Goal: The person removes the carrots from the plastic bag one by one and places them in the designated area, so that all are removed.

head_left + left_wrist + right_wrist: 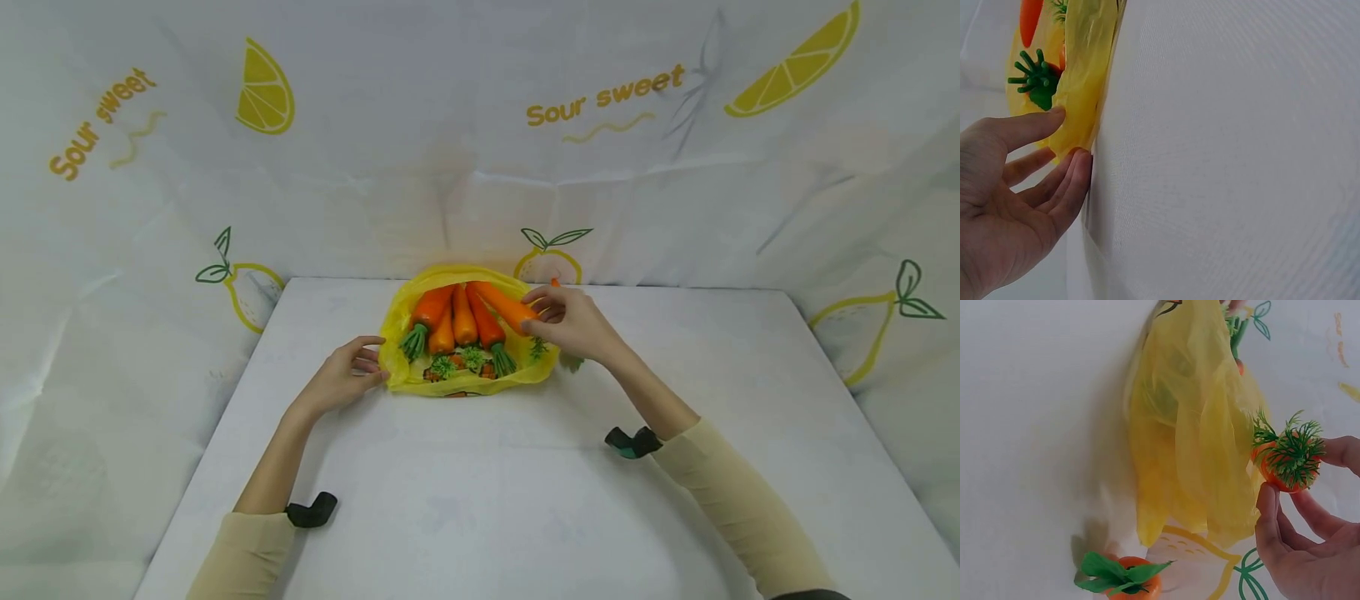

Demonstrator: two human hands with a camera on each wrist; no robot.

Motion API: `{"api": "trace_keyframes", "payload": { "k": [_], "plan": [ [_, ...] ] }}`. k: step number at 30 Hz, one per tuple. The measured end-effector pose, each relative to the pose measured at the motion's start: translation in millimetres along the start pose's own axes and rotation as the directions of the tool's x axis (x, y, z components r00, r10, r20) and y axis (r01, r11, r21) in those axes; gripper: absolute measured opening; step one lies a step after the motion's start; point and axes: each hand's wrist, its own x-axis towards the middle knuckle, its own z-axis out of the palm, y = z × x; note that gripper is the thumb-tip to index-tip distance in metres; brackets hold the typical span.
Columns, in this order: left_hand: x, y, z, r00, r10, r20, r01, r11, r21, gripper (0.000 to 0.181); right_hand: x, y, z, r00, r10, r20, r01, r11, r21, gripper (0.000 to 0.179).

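Yellow bag (392, 354) lies on the table (480, 483) near its far edge, mouth toward the head camera, carrots (464, 317) inside; their tips run under the bag's far rim, and leafy tops crowd the near side, so a sure count is not possible. Left hand (347, 377) holds the bag's left end between thumb and fingers; the wrist view there cuts the bag off at the top. Right hand (573, 325) pinches the held carrot (502, 306) near its leafy end, the rest slanting across the bag's opening; from the right wrist it shows end-on, body mostly behind its own greens. Outside the bag, to the right, a loose carrot (1151, 582) rests on the table: in the head view the right hand covers its middle, leaving orange tip and leaves; in the wrist view the lower frame edge crops it.
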Motion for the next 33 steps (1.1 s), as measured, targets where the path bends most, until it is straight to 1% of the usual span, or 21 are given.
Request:
{"api": "trace_keyframes", "payload": {
  "k": [3, 10, 20, 25, 33],
  "plan": [
    [0.2, -0.3, -0.8, 1.0, 0.001, 0.001, -0.001, 1.0, -0.003, 0.064, -2.6, -1, -5, 1.0, -0.002, -0.004, 0.002, 0.999, 0.037, 0.037],
    [0.4, 0.2, -2.0, 1.0, -0.005, -0.001, 0.005, 1.0, -0.005, 0.064, -10.6, -5, -13, 0.999, 0.027, -0.022, -0.025, 0.995, 0.092, 0.038],
    [0.2, 1.2, -0.9, 1.0, -0.009, -0.001, 0.009, 1.0, 0.001, 0.064, -22.1, -4, -26, 0.998, -0.015, -0.06, 0.023, 0.99, 0.137, 0.035],
    [0.8, 0.6, -0.6, 1.0, -0.006, -0.001, 0.006, 1.0, -0.002, 0.064, -29.7, 0, -36, 0.995, -0.006, -0.097, 0.018, 0.992, 0.124, 0.034],
    [-0.2, 1.5, -0.9, 1.0, -0.009, -0.002, 0.009, 1.0, 0.0, 0.063, -48.2, 9, -56, 0.986, 0.042, -0.162, -0.029, 0.996, 0.079, 0.038]
  ]
}}
